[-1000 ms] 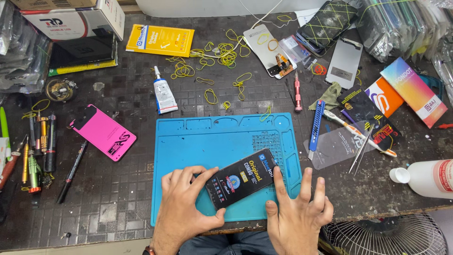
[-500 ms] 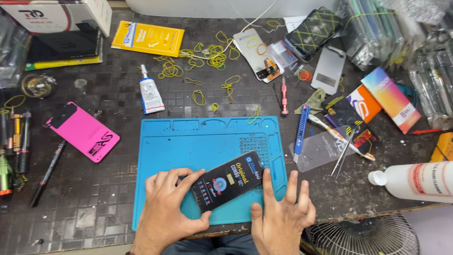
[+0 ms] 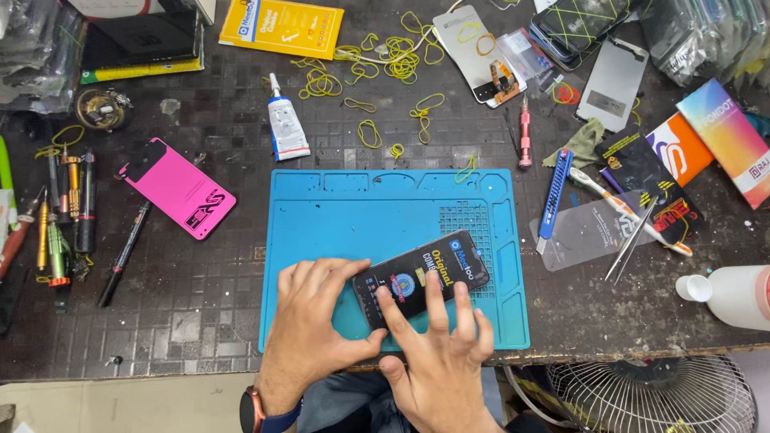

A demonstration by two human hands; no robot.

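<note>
In the head view, a black phone (image 3: 423,277) with a printed film on its face lies tilted on the lower middle of a blue work mat (image 3: 377,216), which sits on the dark counter (image 3: 200,289). The left hand (image 3: 314,321), at the lower centre of the frame, holds the phone's left end, its grip narrow with the thumb below the phone and fingers curled over the top edge. The right hand (image 3: 437,353), just right of it, lies spread and flat, fingertips pressing on the phone's face. A pink phone back (image 3: 178,188) lies at the left, well apart from the mat. A glue tube (image 3: 285,128) and yellow rubber bands (image 3: 393,60) lie above the mat. A blue tool (image 3: 555,192) and tweezers (image 3: 630,240) rest to the right.
</note>
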